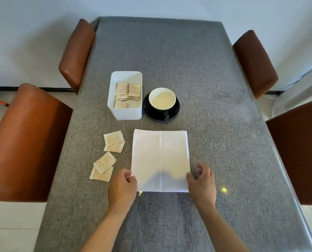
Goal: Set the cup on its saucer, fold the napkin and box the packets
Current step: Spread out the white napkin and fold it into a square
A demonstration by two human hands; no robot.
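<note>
Left hand (122, 186) and right hand (202, 182) each pinch a near corner of the napkin (160, 157) — white, flat, centre-creased.

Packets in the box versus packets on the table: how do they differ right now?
The boxed packets sit piled inside the white box, beside the cup; the loose packets lie scattered on the tablecloth, left of the napkin, four visible. Both are the same tan printed sachets.

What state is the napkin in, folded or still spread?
Spread. The napkin lies flat as one open sheet showing only old creases. The left hand and right hand pinch its near corners, slightly lifted; no fold made yet.
</note>
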